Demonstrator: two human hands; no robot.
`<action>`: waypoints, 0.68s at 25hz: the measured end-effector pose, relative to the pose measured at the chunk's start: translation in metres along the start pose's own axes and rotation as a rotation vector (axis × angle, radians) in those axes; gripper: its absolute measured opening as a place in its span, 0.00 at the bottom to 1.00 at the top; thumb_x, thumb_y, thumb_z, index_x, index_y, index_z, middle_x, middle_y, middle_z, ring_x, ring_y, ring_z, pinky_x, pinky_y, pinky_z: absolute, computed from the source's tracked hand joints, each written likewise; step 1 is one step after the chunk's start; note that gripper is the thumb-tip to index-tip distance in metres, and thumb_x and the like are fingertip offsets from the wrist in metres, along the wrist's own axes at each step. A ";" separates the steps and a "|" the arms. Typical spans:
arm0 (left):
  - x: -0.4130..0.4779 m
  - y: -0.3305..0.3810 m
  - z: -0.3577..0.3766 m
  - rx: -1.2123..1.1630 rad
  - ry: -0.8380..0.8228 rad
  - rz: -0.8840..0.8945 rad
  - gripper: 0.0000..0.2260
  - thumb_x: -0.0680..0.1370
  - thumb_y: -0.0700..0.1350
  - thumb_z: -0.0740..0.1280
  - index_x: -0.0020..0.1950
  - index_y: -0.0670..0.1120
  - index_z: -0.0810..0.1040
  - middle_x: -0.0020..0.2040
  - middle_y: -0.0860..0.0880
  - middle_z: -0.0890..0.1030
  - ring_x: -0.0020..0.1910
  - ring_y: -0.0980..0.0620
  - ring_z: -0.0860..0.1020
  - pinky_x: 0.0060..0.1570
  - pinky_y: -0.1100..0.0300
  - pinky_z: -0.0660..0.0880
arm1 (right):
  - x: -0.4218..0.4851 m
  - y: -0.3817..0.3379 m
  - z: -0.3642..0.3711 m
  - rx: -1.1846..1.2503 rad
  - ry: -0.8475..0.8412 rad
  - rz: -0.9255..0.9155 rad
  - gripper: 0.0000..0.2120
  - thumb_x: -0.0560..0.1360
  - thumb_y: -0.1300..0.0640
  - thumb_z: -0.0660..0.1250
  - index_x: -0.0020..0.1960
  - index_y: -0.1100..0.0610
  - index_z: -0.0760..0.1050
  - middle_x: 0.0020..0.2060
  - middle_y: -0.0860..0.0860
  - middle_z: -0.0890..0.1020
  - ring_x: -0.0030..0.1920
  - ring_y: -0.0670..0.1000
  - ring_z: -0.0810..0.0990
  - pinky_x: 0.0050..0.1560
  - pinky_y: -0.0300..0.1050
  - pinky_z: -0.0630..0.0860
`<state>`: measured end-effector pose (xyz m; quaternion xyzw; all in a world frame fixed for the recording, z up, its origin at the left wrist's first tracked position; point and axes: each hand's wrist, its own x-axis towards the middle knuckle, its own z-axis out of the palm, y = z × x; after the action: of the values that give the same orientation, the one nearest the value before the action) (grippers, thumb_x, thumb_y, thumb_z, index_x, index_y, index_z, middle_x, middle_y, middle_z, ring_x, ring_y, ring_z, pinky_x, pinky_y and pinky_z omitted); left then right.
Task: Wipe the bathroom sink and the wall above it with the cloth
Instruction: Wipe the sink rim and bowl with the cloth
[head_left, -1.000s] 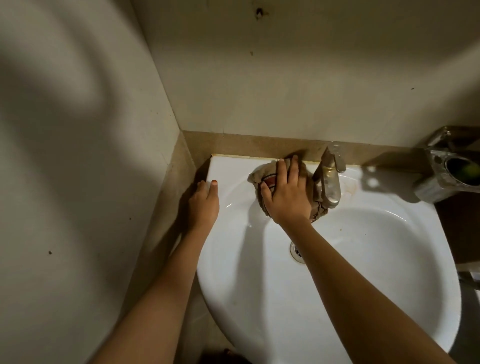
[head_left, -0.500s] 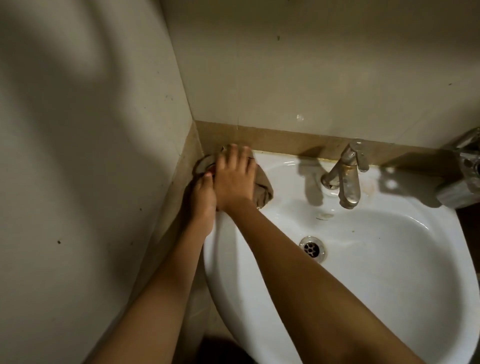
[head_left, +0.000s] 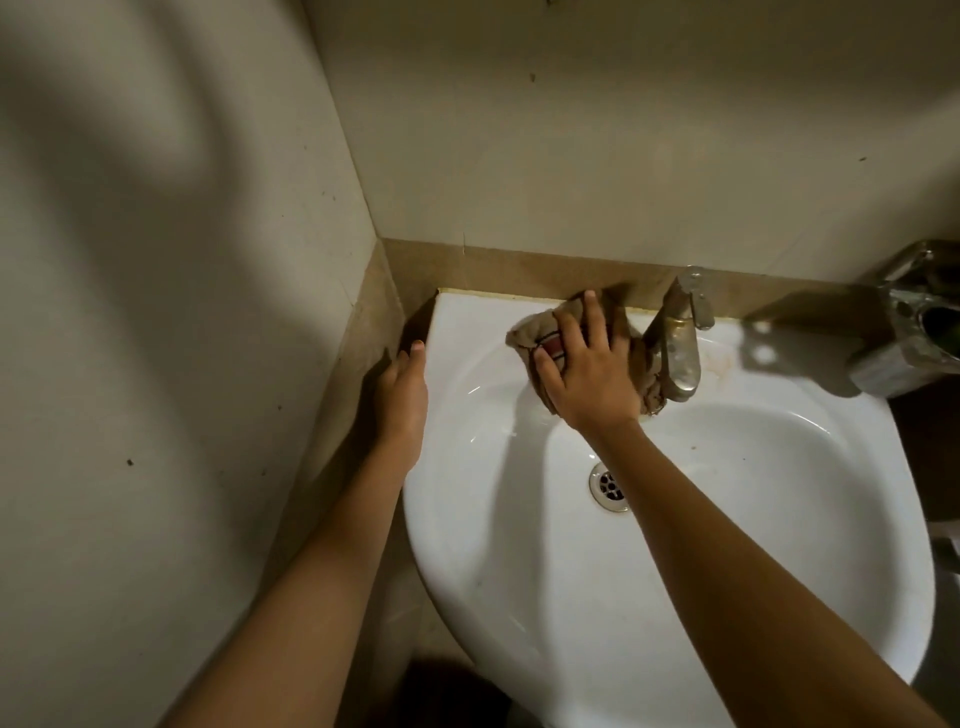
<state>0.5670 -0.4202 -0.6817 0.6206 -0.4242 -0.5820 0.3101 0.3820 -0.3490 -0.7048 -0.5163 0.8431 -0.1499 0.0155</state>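
A white sink (head_left: 519, 571) stands in a corner under a pale wall (head_left: 597, 145). My right hand (head_left: 587, 369) presses flat on a crumpled brown cloth (head_left: 530, 332) on the sink's back ledge, just left of the metal tap (head_left: 675, 348). The cloth bunches against the tap's base and touches the brown tile strip (head_left: 493, 270) behind. My left hand (head_left: 402, 395) grips the sink's left rim beside the side wall, fingers curled over the edge. A round drain (head_left: 608, 486) shows in the basin.
A side wall (head_left: 156, 312) closes in on the left, close against the sink. A shiny metal fixture (head_left: 909, 332) sticks out at the right edge by the tap. Dark floor shows below the basin's front.
My right hand has slid the cloth from the sink's back left corner rightward to the tap. My left hand stays on the left rim.
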 end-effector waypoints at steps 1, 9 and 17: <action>-0.002 -0.001 -0.003 -0.063 0.003 -0.020 0.19 0.79 0.54 0.59 0.64 0.43 0.73 0.56 0.49 0.79 0.53 0.50 0.77 0.55 0.54 0.73 | 0.000 -0.008 0.002 -0.002 0.010 0.069 0.27 0.78 0.41 0.56 0.72 0.54 0.63 0.76 0.56 0.55 0.70 0.67 0.57 0.68 0.61 0.57; -0.015 0.000 -0.021 -0.083 0.001 0.057 0.15 0.79 0.52 0.59 0.61 0.47 0.75 0.50 0.52 0.79 0.49 0.53 0.77 0.47 0.60 0.72 | -0.012 -0.087 0.011 -0.010 -0.082 -0.080 0.26 0.77 0.37 0.51 0.71 0.48 0.64 0.75 0.54 0.58 0.74 0.63 0.51 0.68 0.65 0.52; -0.041 0.009 -0.027 0.250 -0.097 0.003 0.21 0.78 0.57 0.58 0.66 0.46 0.72 0.59 0.47 0.77 0.54 0.50 0.75 0.54 0.55 0.70 | -0.082 -0.146 0.017 0.212 -0.244 -0.058 0.31 0.78 0.44 0.55 0.77 0.52 0.48 0.77 0.55 0.45 0.74 0.63 0.39 0.71 0.64 0.47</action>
<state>0.5941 -0.3913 -0.6515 0.6248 -0.5089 -0.5534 0.2106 0.5502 -0.3428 -0.6923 -0.5503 0.7990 -0.1749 0.1678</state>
